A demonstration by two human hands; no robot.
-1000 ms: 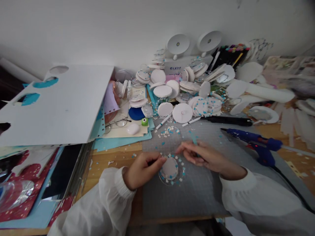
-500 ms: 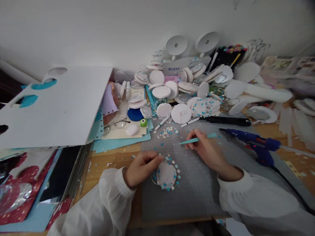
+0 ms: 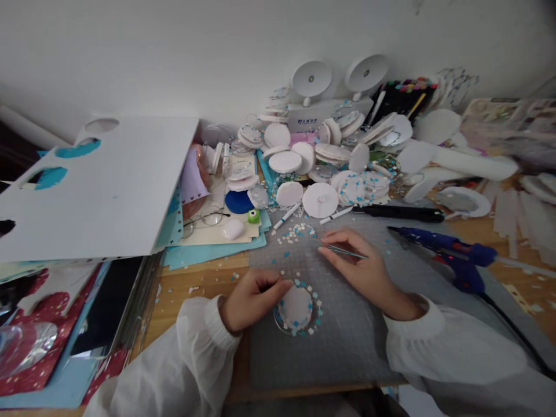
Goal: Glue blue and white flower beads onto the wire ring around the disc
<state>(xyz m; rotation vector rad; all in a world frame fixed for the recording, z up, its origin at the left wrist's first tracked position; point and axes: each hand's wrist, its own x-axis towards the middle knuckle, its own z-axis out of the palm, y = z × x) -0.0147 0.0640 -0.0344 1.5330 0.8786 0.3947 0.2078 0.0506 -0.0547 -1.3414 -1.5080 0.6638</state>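
My left hand (image 3: 259,296) pinches the upper left edge of a round white piece (image 3: 296,308) ringed with small blue and white flowers. This piece is over a grey cutting mat (image 3: 347,353). Thin tweezers (image 3: 345,251) are held between the thumb and fingers of my right hand (image 3: 358,266), their tips pointing left. Loose small white and blue flowers (image 3: 296,233) are scattered on the mat just left of the tweezer tips. Whether anything sits between the tips is too small to tell.
A blue glue gun (image 3: 452,252) with a cord lies at the right. Many white discs (image 3: 320,200) are piled at the back, beside pens and a black tool (image 3: 397,212). A large white board (image 3: 104,191) and papers are at the left.
My right hand has turned the tweezers and moved slightly left, toward the loose flowers. The round piece has turned or tilted a little in my left hand, which has shifted slightly right.
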